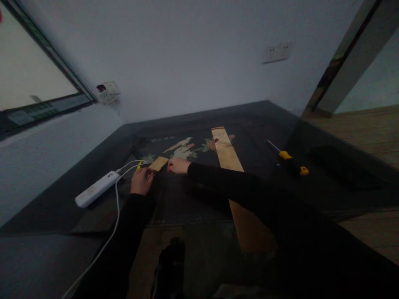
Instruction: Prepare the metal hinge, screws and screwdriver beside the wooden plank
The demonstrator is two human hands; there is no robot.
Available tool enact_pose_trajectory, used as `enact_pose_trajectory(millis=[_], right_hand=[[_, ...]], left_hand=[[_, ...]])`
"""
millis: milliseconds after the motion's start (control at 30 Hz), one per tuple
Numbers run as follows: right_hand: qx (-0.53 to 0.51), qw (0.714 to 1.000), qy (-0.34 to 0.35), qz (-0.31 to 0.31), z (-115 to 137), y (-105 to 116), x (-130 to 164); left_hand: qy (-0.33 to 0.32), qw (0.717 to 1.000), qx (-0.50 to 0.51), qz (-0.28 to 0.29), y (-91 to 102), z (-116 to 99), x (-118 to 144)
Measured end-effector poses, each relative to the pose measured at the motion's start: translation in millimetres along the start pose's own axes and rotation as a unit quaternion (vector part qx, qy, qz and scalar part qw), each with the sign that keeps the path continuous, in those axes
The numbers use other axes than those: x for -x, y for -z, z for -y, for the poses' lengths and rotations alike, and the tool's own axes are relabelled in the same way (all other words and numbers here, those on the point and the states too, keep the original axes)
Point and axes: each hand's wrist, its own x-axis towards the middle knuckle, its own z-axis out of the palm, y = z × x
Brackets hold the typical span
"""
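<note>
A small piece of wood [158, 164] lies on the dark table between my two hands. My left hand [141, 181] is at its near left corner with the fingers curled together; a tiny shiny bit shows at the fingertips, too small to name. My right hand [178, 165] is closed at the right edge of the small wood piece, its fingers bent down. What it holds, if anything, is hidden. Just behind my left hand is a small yellow item [139, 165] beside white cables. A long wooden board [226, 149] passes beneath my right forearm and overhangs the table's near edge.
A white power strip [97, 189] with its cord lies to the left. On the right are a screwdriver [286, 156] with a yellow and black handle and a dark flat object [343, 168]. The wall with its sockets [277, 52] borders the table's [199, 207] far side.
</note>
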Motion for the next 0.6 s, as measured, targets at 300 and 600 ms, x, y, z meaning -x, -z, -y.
enact_pose_trajectory(millis=[300,600], right_hand=[[0.099,0.993,0.045,-0.052,9,-52,-54],[0.080,0.994,0.037,-0.061,0,-63,-63]], left_hand=[[0.001,1.000,0.004,-0.017,0.8,-3,3],[-0.030,0.999,-0.015,0.015,2.1,-12,8]])
